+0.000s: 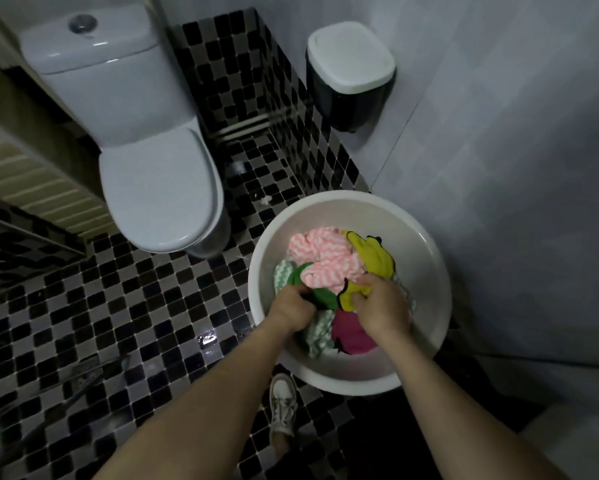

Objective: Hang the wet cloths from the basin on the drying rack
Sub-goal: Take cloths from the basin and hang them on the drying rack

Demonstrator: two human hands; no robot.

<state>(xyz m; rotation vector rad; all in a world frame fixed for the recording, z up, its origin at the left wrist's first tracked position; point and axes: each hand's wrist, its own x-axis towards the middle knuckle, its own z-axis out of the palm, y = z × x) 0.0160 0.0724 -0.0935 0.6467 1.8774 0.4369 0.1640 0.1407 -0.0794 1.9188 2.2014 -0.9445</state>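
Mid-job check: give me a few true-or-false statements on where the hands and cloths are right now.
1. Both hands are in the white basin. True: the left hand and the right hand reach into it.
2. The right hand holds the yellow cloth. True.
3. The left hand hangs idle. False: it grips the green cloth.
4. The basin holds only one cloth. False: a pink-and-white striped cloth and a magenta cloth lie in it too.
5. The toilet lid is up. False: it is down.
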